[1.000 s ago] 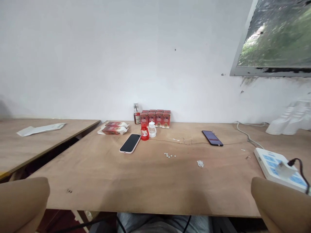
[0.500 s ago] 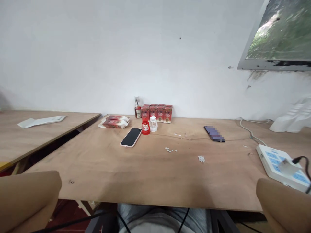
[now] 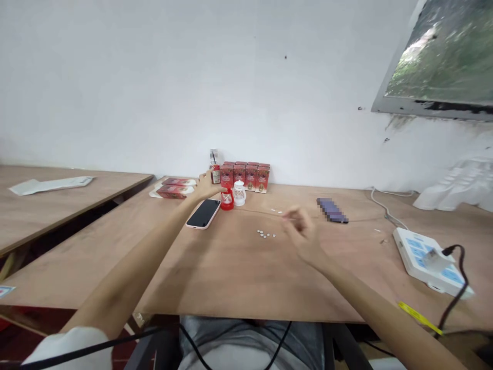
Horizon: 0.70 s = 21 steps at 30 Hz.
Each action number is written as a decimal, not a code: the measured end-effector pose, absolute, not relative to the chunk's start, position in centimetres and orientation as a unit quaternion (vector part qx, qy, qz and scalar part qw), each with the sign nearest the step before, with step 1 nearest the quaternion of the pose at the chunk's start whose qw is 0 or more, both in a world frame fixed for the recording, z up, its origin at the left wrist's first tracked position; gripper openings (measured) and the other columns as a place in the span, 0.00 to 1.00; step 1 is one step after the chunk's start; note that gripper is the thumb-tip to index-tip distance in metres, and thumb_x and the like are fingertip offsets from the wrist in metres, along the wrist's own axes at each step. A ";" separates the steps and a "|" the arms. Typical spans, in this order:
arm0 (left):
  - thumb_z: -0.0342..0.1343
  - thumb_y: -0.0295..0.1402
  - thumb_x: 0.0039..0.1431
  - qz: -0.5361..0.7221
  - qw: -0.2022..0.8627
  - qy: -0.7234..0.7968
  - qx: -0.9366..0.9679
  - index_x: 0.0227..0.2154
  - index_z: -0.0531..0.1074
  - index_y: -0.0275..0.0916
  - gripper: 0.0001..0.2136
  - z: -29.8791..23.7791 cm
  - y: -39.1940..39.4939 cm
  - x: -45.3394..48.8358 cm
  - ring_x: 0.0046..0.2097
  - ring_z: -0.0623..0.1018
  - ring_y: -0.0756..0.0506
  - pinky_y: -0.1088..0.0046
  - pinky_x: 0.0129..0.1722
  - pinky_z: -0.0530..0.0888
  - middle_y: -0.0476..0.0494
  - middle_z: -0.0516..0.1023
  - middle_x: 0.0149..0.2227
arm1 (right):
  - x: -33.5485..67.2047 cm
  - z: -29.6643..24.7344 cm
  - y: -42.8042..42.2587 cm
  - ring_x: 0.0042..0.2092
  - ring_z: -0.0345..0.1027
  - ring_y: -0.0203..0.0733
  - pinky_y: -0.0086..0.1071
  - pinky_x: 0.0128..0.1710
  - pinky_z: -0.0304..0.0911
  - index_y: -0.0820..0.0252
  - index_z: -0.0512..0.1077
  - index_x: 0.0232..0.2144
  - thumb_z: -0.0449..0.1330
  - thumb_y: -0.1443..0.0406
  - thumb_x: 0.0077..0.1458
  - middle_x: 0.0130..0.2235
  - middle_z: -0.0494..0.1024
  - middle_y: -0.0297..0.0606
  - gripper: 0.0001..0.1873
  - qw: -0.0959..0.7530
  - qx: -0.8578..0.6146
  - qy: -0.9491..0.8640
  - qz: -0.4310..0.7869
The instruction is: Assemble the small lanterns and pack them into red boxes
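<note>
My left hand (image 3: 207, 186) reaches over the far side of the table with its fingers apart. Its thumb tip is at the top of a small red lantern (image 3: 227, 199); I cannot tell whether they touch. Just behind the fingers stands a small bottle with a red label (image 3: 214, 173). A white lantern (image 3: 239, 194) is right beside the red one. My right hand (image 3: 302, 231) hovers over the middle of the table, fingers bent and smeared by motion. Near it lie several small round pale discs (image 3: 265, 235). Whether it holds anything is not visible.
Several red boxes (image 3: 250, 177) stand against the wall; flattened red packs (image 3: 175, 189) lie to their left. A pink-edged phone (image 3: 204, 214) and a dark phone (image 3: 332, 210) lie on the table. At right are a power strip (image 3: 427, 262) and a yellow strip (image 3: 419, 317).
Both forearms have swung in from the lower corners over the table. My left hand has reached the red lantern, my right the middle. The view has shifted slightly.
</note>
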<state>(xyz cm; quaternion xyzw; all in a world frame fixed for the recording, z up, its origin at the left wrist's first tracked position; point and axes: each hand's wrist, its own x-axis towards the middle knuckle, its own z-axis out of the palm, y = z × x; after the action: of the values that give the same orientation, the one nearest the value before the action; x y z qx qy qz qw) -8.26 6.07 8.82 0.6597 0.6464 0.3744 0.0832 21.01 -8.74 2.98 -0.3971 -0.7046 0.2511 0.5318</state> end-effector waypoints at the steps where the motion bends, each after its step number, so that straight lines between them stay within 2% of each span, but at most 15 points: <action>1: 0.69 0.44 0.34 0.374 0.100 0.649 0.655 0.58 0.57 0.44 0.45 8.1 6.4 -7.7 0.61 0.60 0.28 0.50 0.57 0.58 0.32 0.61 0.59 | 20.7 2.5 -8.2 0.29 0.66 0.33 0.32 0.31 0.67 0.60 0.67 0.41 0.52 0.62 0.61 0.34 0.73 0.34 0.10 0.508 -0.422 -0.716 0.228; 3: 0.69 0.44 0.34 0.386 0.114 0.629 0.665 0.56 0.59 0.45 0.42 6.7 7.3 -6.7 0.61 0.59 0.28 0.50 0.57 0.56 0.33 0.61 0.60 | 20.1 1.4 -6.7 0.32 0.68 0.36 0.34 0.36 0.67 0.60 0.66 0.42 0.52 0.64 0.59 0.34 0.73 0.36 0.09 0.432 -0.474 -0.750 0.161; 5: 0.68 0.42 0.37 0.382 0.116 0.626 0.670 0.52 0.63 0.44 0.36 5.7 8.2 -6.2 0.61 0.60 0.28 0.48 0.57 0.55 0.33 0.63 0.59 | 19.8 0.2 -5.3 0.48 0.68 0.45 0.41 0.49 0.63 0.62 0.65 0.48 0.53 0.64 0.57 0.46 0.73 0.45 0.16 0.343 -0.502 -0.787 0.108; 7: 0.66 0.39 0.40 0.384 0.121 0.634 0.661 0.47 0.66 0.40 0.29 4.8 8.7 -5.9 0.57 0.66 0.29 0.49 0.55 0.58 0.31 0.68 0.54 | 19.4 -0.9 -4.5 0.60 0.58 0.51 0.47 0.57 0.56 0.59 0.59 0.57 0.54 0.61 0.58 0.58 0.66 0.48 0.25 0.272 -0.508 -0.812 0.094; 9: 0.65 0.35 0.42 0.399 0.132 0.620 0.662 0.43 0.66 0.37 0.24 3.9 8.9 -5.7 0.50 0.72 0.33 0.56 0.51 0.64 0.32 0.73 0.48 | 19.1 -1.8 -4.1 0.65 0.49 0.53 0.54 0.61 0.48 0.53 0.55 0.61 0.51 0.57 0.60 0.64 0.58 0.46 0.28 0.212 -0.509 -0.828 0.102; 11: 0.63 0.32 0.43 0.416 0.131 0.598 0.673 0.42 0.65 0.37 0.22 3.1 8.8 -5.5 0.44 0.75 0.37 0.62 0.46 0.67 0.35 0.75 0.43 | 18.7 -2.4 -4.0 0.67 0.45 0.55 0.59 0.62 0.42 0.50 0.56 0.62 0.47 0.56 0.63 0.66 0.54 0.44 0.26 0.166 -0.508 -0.839 0.106; 13: 0.62 0.30 0.43 0.429 0.114 0.585 0.679 0.42 0.64 0.37 0.21 2.6 8.5 -5.3 0.42 0.75 0.38 0.64 0.43 0.68 0.37 0.75 0.41 | 18.5 -2.7 -3.7 0.67 0.44 0.54 0.61 0.62 0.39 0.51 0.60 0.60 0.44 0.58 0.64 0.65 0.55 0.44 0.23 0.144 -0.506 -0.845 0.098; 17: 0.62 0.29 0.41 0.464 0.096 0.562 0.678 0.41 0.65 0.38 0.21 2.4 7.8 -4.9 0.46 0.74 0.37 0.63 0.47 0.67 0.39 0.75 0.40 | 18.7 -3.3 -2.2 0.67 0.47 0.48 0.53 0.64 0.42 0.53 0.60 0.60 0.41 0.63 0.65 0.65 0.58 0.43 0.23 0.145 -0.493 -0.855 0.076; 21: 0.65 0.30 0.39 0.538 0.159 0.519 0.645 0.36 0.68 0.38 0.18 2.5 6.5 -4.5 0.45 0.74 0.40 0.65 0.48 0.67 0.42 0.75 0.38 | 19.2 -3.6 0.3 0.67 0.47 0.45 0.49 0.65 0.43 0.52 0.59 0.61 0.41 0.62 0.66 0.65 0.58 0.40 0.23 0.147 -0.479 -0.863 0.064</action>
<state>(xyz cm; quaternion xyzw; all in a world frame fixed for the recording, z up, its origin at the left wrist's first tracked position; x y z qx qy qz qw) -4.53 6.52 2.50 0.6448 0.5189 0.5383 0.1590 19.20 0.26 -3.58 -0.4792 -0.8629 0.0641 0.1472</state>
